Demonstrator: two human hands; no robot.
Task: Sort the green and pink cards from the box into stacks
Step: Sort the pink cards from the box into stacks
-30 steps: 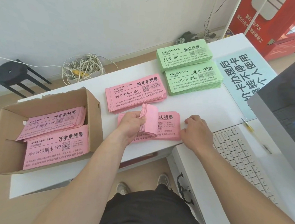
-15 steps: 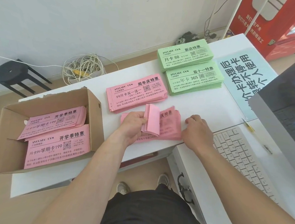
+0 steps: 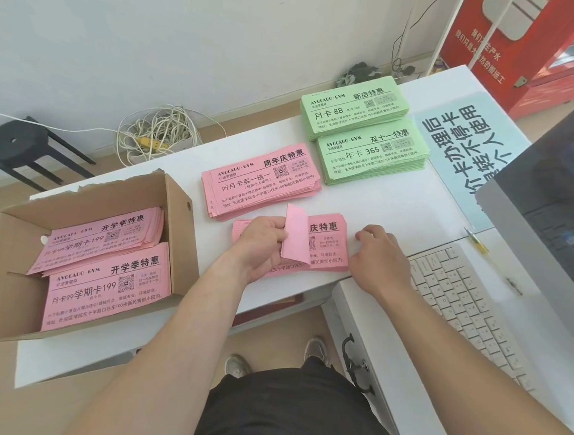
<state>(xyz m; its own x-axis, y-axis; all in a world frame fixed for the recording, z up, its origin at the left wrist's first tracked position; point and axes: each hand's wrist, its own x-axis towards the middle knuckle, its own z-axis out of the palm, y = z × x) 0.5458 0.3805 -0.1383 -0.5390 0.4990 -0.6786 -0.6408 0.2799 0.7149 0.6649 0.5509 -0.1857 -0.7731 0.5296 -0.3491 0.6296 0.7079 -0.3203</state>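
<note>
Gripping hand: the left hand point(image 3: 260, 249) curls its fingers and thumb round a bundle of pink cards point(image 3: 298, 235), which stands up off the pile below, blank side showing.
Right hand: the right hand point(image 3: 381, 262) sits with fingers curled at the right end of the near pink stack point(image 3: 327, 251); whether it pinches the cards cannot be told.
Near pink stack: lies flat along the near edge of the table point(image 3: 382, 204), between the two hands.
Far pink stack: the far pink stack point(image 3: 261, 181) lies slanted just behind it, mid-table.
Green stacks: the rear green stack point(image 3: 354, 107) and the front green stack point(image 3: 373, 152) lie close together near the far right corner.
Box: the cardboard box point(image 3: 178, 229) stands open at the left end, holding two more pink piles point(image 3: 108, 289), one behind the other.
Right side: a blue sign point(image 3: 467, 138) lies by the right edge; a keyboard point(image 3: 461, 299) lies beside the right hand.
</note>
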